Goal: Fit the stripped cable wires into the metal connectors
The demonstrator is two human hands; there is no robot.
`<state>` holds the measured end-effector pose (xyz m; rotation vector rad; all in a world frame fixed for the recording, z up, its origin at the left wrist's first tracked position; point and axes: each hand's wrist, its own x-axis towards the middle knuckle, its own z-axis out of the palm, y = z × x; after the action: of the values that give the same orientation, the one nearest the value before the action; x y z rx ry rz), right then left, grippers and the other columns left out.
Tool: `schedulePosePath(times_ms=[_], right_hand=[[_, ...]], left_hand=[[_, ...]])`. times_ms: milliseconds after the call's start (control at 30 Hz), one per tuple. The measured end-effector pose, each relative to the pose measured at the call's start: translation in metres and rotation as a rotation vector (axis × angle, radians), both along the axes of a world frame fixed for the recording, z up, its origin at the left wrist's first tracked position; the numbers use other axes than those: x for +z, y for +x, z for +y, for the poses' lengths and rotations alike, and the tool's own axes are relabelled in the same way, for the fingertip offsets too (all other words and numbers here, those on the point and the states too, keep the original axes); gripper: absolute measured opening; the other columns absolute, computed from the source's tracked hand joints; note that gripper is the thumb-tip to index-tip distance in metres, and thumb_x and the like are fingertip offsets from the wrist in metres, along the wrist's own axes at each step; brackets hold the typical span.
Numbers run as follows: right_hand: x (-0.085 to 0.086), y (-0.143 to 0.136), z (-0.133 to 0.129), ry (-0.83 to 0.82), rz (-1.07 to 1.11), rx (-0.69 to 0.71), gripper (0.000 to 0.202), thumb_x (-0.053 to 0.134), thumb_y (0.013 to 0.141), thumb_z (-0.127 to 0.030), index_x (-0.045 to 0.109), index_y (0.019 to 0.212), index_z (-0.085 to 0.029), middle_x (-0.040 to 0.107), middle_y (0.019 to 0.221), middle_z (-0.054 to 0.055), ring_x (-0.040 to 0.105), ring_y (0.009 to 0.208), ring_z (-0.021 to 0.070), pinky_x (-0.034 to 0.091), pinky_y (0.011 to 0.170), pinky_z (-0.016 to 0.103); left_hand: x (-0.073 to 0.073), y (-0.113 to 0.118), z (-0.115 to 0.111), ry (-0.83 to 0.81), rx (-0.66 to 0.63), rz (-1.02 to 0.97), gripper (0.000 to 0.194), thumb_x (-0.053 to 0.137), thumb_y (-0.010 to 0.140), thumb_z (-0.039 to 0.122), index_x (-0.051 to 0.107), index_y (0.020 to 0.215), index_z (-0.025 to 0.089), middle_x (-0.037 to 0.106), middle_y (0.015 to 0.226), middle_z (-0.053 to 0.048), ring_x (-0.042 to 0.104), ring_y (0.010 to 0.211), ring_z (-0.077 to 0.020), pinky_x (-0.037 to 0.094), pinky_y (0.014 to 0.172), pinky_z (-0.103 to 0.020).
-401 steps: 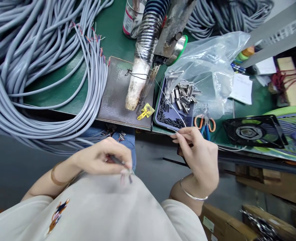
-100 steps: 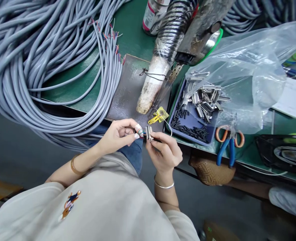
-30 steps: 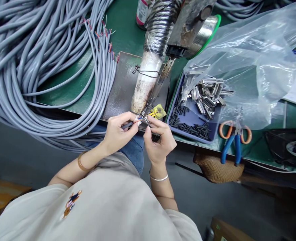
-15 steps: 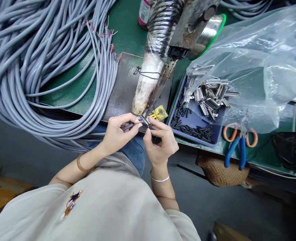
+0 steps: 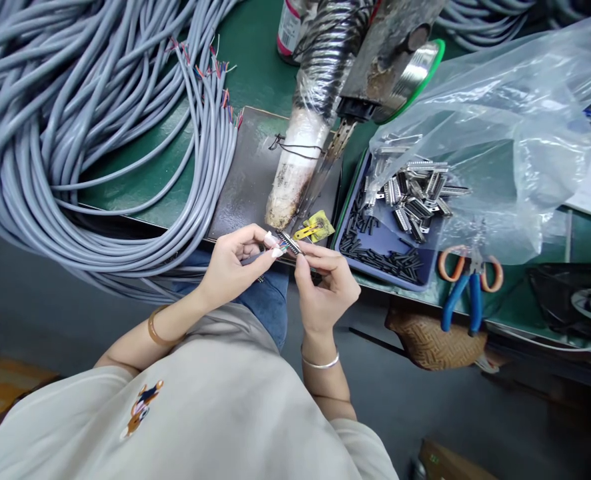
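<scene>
My left hand has white covers on the tips of its thumb and finger and pinches thin coloured wires. My right hand grips the end of a small metal connector between thumb and fingers. The wires meet the connector's row of pins; whether any are joined to it I cannot make out. Just beyond the fingers are the slim metal end of a soldering iron and a blackened white tube mouth. A yellow pad with a yellow strip lies beside the connector.
Grey cables with stripped ends heap on the left. A blue tray on the right has black sleeves and metal connectors, partly under a plastic bag. Orange-handled scissors and blue-handled pliers hang at the table edge.
The connector has turned and now shows its long side between my hands. My right hand has shifted slightly right, and the iron's tip no longer appears right at the pins.
</scene>
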<state>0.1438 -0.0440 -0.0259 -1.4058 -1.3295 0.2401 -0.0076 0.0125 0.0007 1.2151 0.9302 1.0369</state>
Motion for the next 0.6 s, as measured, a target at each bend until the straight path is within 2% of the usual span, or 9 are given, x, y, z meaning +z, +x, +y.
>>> schedulePosePath(times_ms=[133,367,600], right_hand=[[0.001,-0.001,-0.001,0.05,-0.061,0.027,0.014,0.072,0.09,-0.012,0.065,0.09,-0.023,0.081,0.104,0.003,0.079,0.093,0.0171,0.066,0.082,0.032],[0.004,-0.003,0.005,0.119,-0.206,0.011,0.017,0.073,0.089,-0.011,0.063,0.092,-0.024,0.081,0.105,0.003,0.079,0.092,0.0171,0.067,0.079,0.03],[0.004,-0.003,0.009,0.127,-0.225,-0.009,0.017,0.073,0.089,-0.011,0.062,0.091,-0.024,0.081,0.104,0.003,0.079,0.091,0.0168,0.066,0.077,0.03]], left_hand=[[-0.005,0.001,-0.002,-0.001,0.017,0.024,0.011,0.078,0.078,0.023,0.069,0.079,0.016,0.067,0.071,-0.002,0.061,0.062,-0.01,0.047,0.052,-0.018],[-0.004,0.01,-0.003,0.134,0.152,0.115,0.008,0.071,0.078,0.017,0.064,0.073,0.017,0.068,0.071,-0.001,0.06,0.061,-0.009,0.044,0.051,-0.016],[-0.004,0.012,-0.002,0.198,0.152,0.164,0.008,0.068,0.08,0.016,0.063,0.074,0.017,0.069,0.073,0.0,0.056,0.058,-0.0077,0.043,0.05,-0.017]])
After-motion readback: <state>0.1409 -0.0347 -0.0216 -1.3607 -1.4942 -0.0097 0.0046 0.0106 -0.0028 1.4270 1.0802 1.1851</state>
